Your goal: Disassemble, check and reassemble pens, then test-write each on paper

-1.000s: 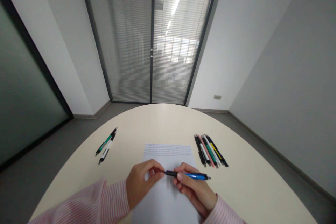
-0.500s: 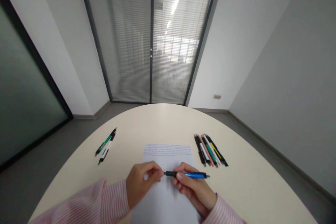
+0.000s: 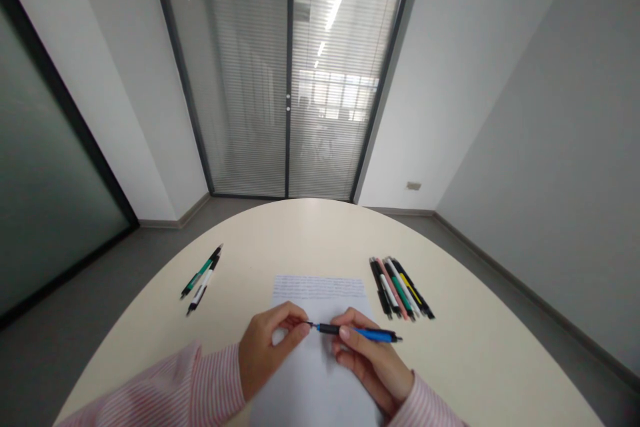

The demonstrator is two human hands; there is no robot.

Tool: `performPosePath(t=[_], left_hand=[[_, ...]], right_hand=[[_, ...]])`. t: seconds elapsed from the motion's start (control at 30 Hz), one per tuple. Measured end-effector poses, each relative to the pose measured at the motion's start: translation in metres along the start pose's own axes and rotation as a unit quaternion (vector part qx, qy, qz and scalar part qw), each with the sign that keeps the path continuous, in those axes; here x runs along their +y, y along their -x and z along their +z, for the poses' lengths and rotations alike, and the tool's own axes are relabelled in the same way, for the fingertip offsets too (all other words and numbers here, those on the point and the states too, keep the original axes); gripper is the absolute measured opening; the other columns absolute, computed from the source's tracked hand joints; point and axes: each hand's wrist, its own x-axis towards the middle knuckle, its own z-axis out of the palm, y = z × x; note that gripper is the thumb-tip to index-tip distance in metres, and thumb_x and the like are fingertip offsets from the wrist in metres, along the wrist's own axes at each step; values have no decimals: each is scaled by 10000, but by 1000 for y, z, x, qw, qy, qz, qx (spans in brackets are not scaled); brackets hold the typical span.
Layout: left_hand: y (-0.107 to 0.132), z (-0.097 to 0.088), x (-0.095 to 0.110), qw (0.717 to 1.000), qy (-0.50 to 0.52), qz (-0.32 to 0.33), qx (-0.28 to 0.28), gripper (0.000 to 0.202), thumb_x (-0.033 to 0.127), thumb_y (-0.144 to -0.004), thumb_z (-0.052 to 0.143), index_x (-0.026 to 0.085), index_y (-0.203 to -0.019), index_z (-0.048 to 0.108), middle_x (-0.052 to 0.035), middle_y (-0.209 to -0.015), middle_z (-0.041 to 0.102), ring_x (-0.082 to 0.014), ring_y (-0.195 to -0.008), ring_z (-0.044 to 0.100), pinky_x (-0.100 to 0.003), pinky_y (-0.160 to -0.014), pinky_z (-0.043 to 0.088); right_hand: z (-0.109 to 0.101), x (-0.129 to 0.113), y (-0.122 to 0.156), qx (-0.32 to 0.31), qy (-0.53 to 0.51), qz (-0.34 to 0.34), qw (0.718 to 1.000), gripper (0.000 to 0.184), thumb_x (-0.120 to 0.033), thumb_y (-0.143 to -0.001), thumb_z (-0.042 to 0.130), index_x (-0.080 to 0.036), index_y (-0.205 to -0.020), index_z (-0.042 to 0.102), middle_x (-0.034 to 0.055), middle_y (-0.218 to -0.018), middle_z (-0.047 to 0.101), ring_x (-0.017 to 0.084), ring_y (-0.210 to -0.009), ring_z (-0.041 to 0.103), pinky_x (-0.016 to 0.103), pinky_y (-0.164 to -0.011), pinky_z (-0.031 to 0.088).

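Our shirt: pink and white stripes
We wear a loose left sleeve [image 3: 215,373] and right sleeve [image 3: 423,405] in thin stripes, ending at the wrists of our bare left hand [image 3: 267,353] and right hand [image 3: 373,363].

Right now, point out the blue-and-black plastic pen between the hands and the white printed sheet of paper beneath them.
Blue-and-black plastic pen [image 3: 376,334]: head view, on the blue barrel.
White printed sheet of paper [image 3: 313,373]: head view, on its blank lower part.

**Head-worn view, looking forward and down**

The one camera rides on the person's head, above the near edge of a cream table [image 3: 320,240]; it tilts down over the left hand [image 3: 267,350] and right hand [image 3: 370,360], both close below it; the far table edge, a slatted glass door [image 3: 287,80] and a grey side wall [image 3: 530,113] fill the upper frame
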Motion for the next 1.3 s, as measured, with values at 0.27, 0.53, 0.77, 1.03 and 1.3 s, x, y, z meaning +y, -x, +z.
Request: performPosePath(t=[0.27, 0.53, 0.77, 1.03, 1.3], left_hand=[[1, 2, 4, 1000, -1, 16, -22, 78, 175, -774, 593, 163, -830, 646, -15, -720, 689, -138, -648, 641, -201, -635, 506], [1, 2, -1, 999, 4, 15, -40, 71, 189, -782, 610, 170, -821, 666, -15, -733, 691, -143, -663, 643, -210, -643, 497], [2, 1, 4, 998, -14, 41, -46, 58, 187, -786, 611, 167, -792, 666, -13, -706, 679, -139, -653, 639, -204, -637, 484], [-1, -2, -10, 978, -196, 69, 20, 131, 67, -722, 504, 153, -749, 599, -37, -690, 617, -173, -646, 600, -270, -619, 476], [-2, 0, -26, 970, -228, 83, -11, 224, 78, -774, 475, 191, -865, 645, -44, -816, 662, -187, -770, 636, -297, -715, 506]], right_hand=[[5, -5, 4, -57, -44, 10, 997, 213, -280, -700, 755, -157, -794, 610, 78, -881, 722, 213, -885, 679, 377, -930, 425], [0, -2, 2, -68, -28, -4, 997, 217, -245, -669, 782, -156, -796, 630, 68, -873, 709, 179, -875, 653, 339, -910, 428], [2, 0, 0, -86, -15, -32, 996, 148, -197, -654, 778, -154, -707, 647, 46, -780, 692, 145, -776, 617, 267, -780, 446], [-1, -1, -1, -28, -29, -40, 998, 139, -198, -636, 778, -157, -708, 666, 28, -763, 676, 147, -796, 593, 264, -787, 451], [-2, 0, -2, -32, -29, -36, 998, 145, -211, -646, 784, -155, -723, 674, 31, -788, 686, 144, -807, 599, 269, -814, 447]])
